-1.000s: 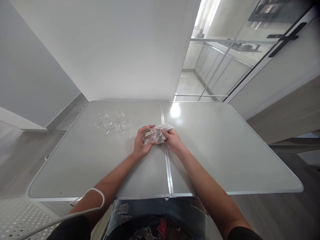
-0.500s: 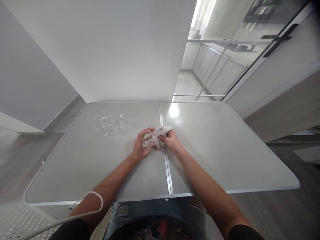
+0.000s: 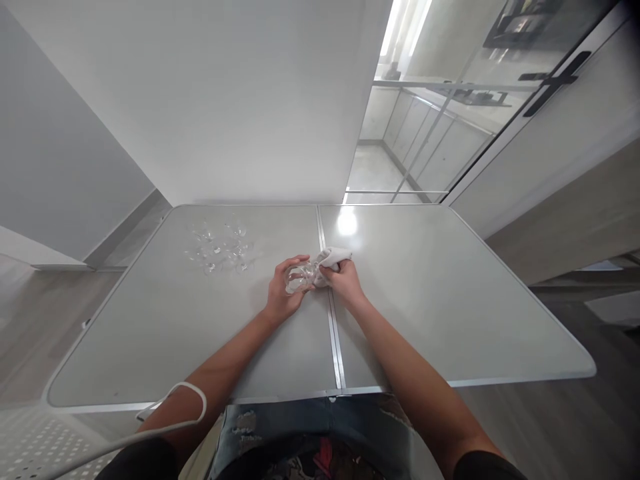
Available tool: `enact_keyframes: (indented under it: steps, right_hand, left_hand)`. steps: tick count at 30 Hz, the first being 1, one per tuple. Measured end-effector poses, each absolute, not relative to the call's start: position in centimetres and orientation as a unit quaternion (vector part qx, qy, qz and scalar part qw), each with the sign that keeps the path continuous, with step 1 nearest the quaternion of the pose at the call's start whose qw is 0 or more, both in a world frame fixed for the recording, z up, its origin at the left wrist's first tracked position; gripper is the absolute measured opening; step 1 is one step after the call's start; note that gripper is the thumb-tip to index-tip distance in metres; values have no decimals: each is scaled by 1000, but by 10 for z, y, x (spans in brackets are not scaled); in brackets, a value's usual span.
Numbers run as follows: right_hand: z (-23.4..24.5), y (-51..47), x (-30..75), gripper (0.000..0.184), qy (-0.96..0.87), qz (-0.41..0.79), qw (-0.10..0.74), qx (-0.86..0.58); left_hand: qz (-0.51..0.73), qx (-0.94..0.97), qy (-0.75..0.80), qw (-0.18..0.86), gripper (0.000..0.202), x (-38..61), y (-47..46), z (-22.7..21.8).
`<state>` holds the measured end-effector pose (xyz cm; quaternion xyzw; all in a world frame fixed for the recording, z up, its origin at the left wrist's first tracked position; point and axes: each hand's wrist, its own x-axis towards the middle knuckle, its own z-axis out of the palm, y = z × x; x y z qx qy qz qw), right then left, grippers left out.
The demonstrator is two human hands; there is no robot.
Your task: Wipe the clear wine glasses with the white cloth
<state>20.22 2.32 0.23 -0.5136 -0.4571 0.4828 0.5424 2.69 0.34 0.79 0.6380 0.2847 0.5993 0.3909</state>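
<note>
In the middle of the head view, my left hand (image 3: 283, 291) is wrapped round the bowl of a clear stemmed glass (image 3: 299, 277), which lies tilted with its foot end toward the right. My right hand (image 3: 345, 280) pinches a white cloth (image 3: 334, 257) that is bunched against the stem and foot end of the glass. The cloth hides most of that end. Both hands are just above the table, close to its centre seam.
Several clear glasses (image 3: 220, 248) stand grouped at the back left of the pale folding table (image 3: 440, 300). A white wall (image 3: 240, 113) rises behind it, with a glass door (image 3: 430, 127) at the right. A white cable (image 3: 150, 432) crosses my left forearm.
The cloth and my right hand have shifted slightly to the right, and the cloth is bunched more tightly at the foot end. My left hand keeps its hold on the glass.
</note>
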Motion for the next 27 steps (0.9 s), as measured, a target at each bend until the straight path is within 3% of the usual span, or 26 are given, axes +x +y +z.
enact_keyframes:
  steps: [6, 11, 12, 16, 18, 21, 23, 27]
  right_hand:
    - [22, 20, 212, 18, -493, 362, 606, -509]
    - [34, 14, 222, 8, -530, 386, 586, -476]
    - [35, 13, 222, 14, -532, 407, 581, -462]
    - [40, 10, 221, 48, -638, 465, 499, -356]
    - [41, 11, 222, 47, -698, 437, 471, -316]
    - [43, 12, 229, 31, -707, 408, 482, -318]
    - [45, 12, 234, 26, -700, 439, 466, -316]
    - [41, 12, 235, 33, -707, 534, 390, -251]
  left_hand:
    - [627, 639, 329, 300, 72, 25, 6, 11]
    - [635, 631, 374, 241, 70, 24, 6, 17]
    - [634, 632, 380, 234, 69, 24, 6, 18]
    - [629, 631, 407, 202, 68, 23, 7, 19]
    - [626, 645, 401, 178, 70, 23, 8, 16]
    - [605, 668, 399, 166, 66, 23, 9, 12]
    - [601, 660, 415, 177, 61, 23, 9, 12]
    - [614, 638, 428, 182, 64, 21, 10, 15]
